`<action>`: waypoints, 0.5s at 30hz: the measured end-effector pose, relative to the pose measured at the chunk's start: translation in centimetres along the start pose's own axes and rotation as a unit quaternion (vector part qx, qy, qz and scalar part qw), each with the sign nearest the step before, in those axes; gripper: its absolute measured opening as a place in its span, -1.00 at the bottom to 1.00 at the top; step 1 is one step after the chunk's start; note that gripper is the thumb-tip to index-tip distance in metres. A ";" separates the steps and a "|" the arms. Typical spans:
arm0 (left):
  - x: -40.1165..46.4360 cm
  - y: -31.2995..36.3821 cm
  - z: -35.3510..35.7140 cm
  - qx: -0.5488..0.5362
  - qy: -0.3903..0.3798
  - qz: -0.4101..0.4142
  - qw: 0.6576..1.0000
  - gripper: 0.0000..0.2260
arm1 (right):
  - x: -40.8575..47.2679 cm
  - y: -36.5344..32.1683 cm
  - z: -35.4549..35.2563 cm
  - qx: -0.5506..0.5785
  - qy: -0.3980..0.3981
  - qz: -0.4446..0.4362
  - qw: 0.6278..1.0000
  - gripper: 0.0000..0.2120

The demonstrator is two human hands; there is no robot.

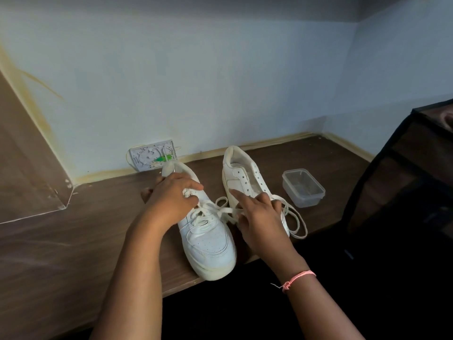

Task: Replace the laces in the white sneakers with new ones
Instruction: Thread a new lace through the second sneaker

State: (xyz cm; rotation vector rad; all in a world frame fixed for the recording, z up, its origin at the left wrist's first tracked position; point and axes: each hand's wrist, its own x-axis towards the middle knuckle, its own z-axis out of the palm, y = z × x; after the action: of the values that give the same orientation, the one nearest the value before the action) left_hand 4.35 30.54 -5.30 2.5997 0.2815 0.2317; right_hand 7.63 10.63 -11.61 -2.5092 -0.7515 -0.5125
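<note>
Two white sneakers stand on a brown wooden desk (73, 241). The near sneaker (208, 244) points toward me and has a cream lace (226, 212) in its lower eyelets. My left hand (171, 195) lies over its upper part, fingers curled on the lace near the tongue. The far sneaker (241, 173) stands to the right, its upper eyelets bare. My right hand (259, 217) covers that sneaker's front and pinches the lace, index finger stretched out. Loose loops of lace (297, 224) hang past my right hand.
A clear plastic tub (302, 187) sits right of the sneakers. A white open wall box with wires (153, 158) leans against the pale blue wall behind them. A dark shelf unit (404, 182) stands at the right. The desk's front edge runs just below the near sneaker.
</note>
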 end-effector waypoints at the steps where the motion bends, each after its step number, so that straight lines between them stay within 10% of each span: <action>1: 0.0 0.0 -0.1 0.001 0.002 -0.002 1.000 -0.86 | 0.2 0.3 -0.2 0.006 0.021 0.000 1.000 -0.49; 5: -0.4 1.4 1.2 0.118 -0.001 -0.004 0.993 -0.74 | 0.8 1.8 -2.2 0.139 0.073 0.020 0.987 -0.79; 10: 0.2 1.3 2.6 0.114 0.072 -0.011 0.991 -0.85 | 0.1 2.6 -4.2 0.158 -0.052 0.012 0.986 -0.83; 15: -0.1 3.0 1.1 -0.197 0.111 0.125 0.966 -0.91 | 0.0 0.8 -4.2 0.185 0.002 0.014 0.983 -0.56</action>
State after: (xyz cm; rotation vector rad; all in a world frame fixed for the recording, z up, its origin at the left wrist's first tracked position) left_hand 4.92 27.43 -4.73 2.2079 -0.0207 0.6065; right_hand 7.21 7.81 -8.37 -2.1696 -0.7346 -0.3314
